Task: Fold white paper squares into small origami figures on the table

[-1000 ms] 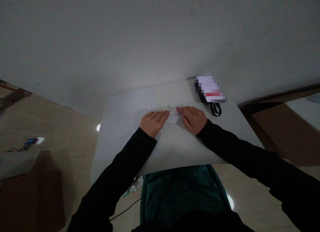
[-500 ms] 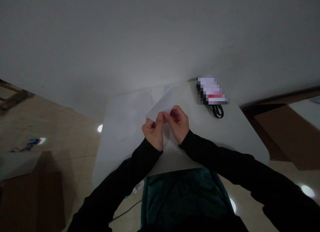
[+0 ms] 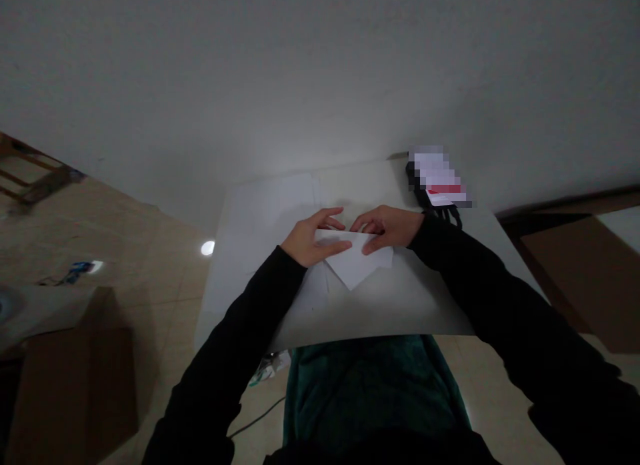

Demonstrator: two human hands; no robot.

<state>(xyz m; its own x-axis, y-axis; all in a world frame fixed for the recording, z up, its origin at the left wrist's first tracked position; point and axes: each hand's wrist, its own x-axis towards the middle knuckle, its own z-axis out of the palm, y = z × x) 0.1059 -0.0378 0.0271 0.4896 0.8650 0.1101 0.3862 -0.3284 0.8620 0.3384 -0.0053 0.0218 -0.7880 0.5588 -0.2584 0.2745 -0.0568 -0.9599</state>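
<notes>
A folded sheet of white paper (image 3: 351,270) is held between my two hands just over the table, its straight upper edge running across and a pointed corner facing me. My left hand (image 3: 313,239) grips the left end of that edge, thumb on the near face and fingers behind. On the other side, my right hand (image 3: 393,228) pinches the paper the same way, with the thumb in front. The paper partly hides the fingers of both hands.
Flat white sheets (image 3: 265,218) cover the left part of the white table (image 3: 440,291). A blurred white-and-red item with black straps (image 3: 440,181) lies at the back right, against the wall. Cardboard boxes (image 3: 75,391) stand on the floor at the left, and more cardboard (image 3: 580,271) is at the right.
The paper has turned and come down toward the table, its point now facing me. My hands have moved apart from thumbs together to opposite ends of the top edge.
</notes>
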